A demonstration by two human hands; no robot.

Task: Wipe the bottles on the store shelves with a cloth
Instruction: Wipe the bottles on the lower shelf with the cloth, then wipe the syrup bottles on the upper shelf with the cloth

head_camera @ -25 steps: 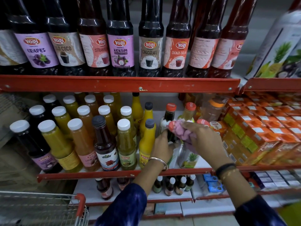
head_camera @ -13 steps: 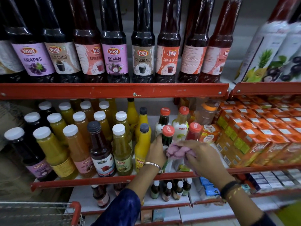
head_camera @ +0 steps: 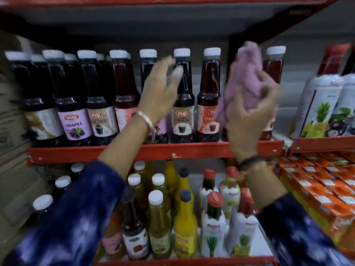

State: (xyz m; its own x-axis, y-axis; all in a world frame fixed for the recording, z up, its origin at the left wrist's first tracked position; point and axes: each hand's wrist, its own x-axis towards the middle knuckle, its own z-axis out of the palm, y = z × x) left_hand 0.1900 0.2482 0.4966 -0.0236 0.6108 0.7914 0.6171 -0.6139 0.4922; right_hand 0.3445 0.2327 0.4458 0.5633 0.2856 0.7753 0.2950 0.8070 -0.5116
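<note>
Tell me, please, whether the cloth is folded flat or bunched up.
Bunched: the pink cloth sits crumpled in the right hand, one end hanging loose.

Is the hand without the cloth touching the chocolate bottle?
Cannot tell. In the head view the left hand overlaps the chocolate bottle neck with fingers spread, but motion blur hides any contact or gap.

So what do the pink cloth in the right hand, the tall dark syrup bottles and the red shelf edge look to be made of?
Pink cloth: soft nubby fabric, probably microfibre or terry; it bunches and droops. Tall dark syrup bottles: glossy and see-through, plastic or glass, undecidable here, with matte white caps. Red shelf edge: painted metal, judging by its thin folded lip and fasteners.
</note>
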